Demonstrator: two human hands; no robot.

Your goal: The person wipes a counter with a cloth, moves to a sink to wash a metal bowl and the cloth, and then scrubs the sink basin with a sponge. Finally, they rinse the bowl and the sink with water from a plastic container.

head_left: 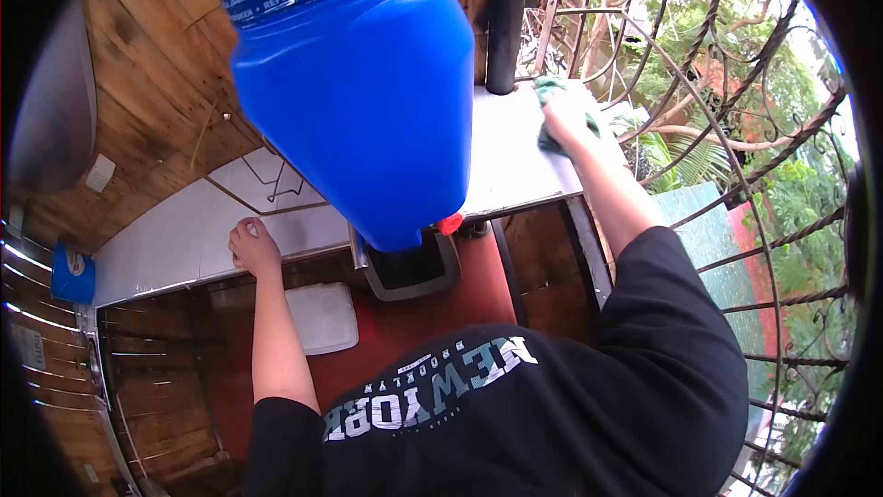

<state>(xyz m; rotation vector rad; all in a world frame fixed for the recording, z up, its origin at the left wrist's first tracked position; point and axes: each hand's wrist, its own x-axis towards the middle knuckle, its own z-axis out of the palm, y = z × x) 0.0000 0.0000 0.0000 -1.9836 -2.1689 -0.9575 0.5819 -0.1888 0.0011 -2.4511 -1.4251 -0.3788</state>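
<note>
My right hand (568,125) presses a dark green cloth (552,137) onto the white counter (506,148), near its right end by the railing. The fingers are wrapped over the cloth and partly hidden by overexposure. On the left, my left hand (254,247) rests at the counter's front edge with its fingers curled in, and nothing shows in them. Between the two hands stands a large blue water container (359,102) with a blue lid and a red tap (449,224) low on its front.
A thin metal wire rack (276,195) lies behind my left hand. Below the counter are a dark bin (418,290) and a white plastic container (322,318). A black post (508,19) and a twisted iron railing (727,120) border the right side. A blue box (72,274) sits far left.
</note>
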